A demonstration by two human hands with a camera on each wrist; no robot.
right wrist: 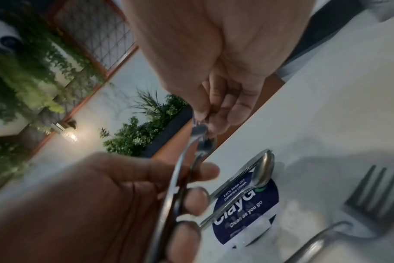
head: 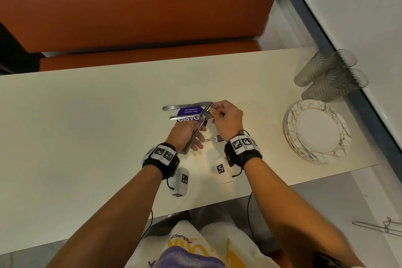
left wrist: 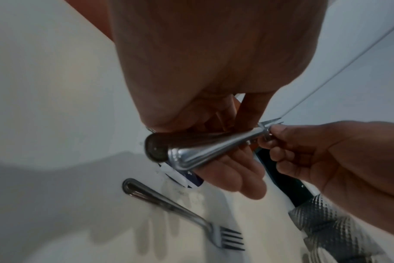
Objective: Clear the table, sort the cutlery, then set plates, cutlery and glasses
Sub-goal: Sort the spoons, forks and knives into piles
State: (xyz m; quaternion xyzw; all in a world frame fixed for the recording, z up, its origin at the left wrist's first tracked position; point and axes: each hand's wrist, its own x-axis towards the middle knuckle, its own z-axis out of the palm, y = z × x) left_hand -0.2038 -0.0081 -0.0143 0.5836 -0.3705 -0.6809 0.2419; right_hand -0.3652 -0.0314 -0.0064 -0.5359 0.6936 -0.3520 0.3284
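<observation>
Forks [head: 201, 123] bundled above counter [head: 87, 126], handles gripped in left hand [head: 185, 137], tines pinched by right hand [head: 226, 118], probably to align them while sorting. One fork [head: 214, 139] lying loose below; knife [head: 187, 106] and spoon [right wrist: 262, 171] parked across purple sticker [head: 189, 112]. Plates [head: 317, 131] and glasses [head: 330, 76] stacked aside at right.
</observation>
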